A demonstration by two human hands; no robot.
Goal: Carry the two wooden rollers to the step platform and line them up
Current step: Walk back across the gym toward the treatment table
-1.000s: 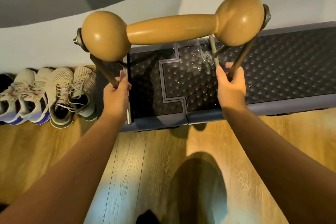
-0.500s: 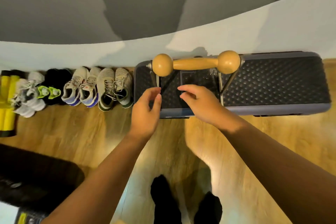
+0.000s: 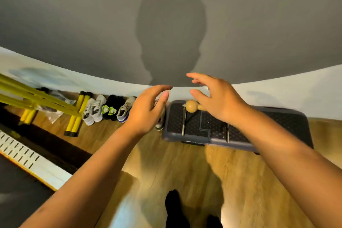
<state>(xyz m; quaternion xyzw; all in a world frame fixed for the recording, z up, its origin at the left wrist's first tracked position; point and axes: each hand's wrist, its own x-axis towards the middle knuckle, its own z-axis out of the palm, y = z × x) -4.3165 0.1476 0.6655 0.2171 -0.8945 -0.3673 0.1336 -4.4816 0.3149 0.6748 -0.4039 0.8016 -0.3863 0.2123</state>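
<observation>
Both hands, left [image 3: 146, 112] and right [image 3: 216, 98], hover empty with fingers spread loosely, above the wooden roller [image 3: 191, 106] standing near the step platform's [image 3: 288, 122] left end.

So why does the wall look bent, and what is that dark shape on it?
Head view: the wide-angle lens bows the wall; the dark shape is the person's shadow, lit from behind; both hands, left and right, are slightly motion-blurred.

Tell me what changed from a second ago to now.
Both hands let go of the wooden roller's metal frame and drew back: the left hand and right hand now hang open in the air, holding nothing. The roller stayed on the step platform; the shoes beside it stayed put.
</observation>
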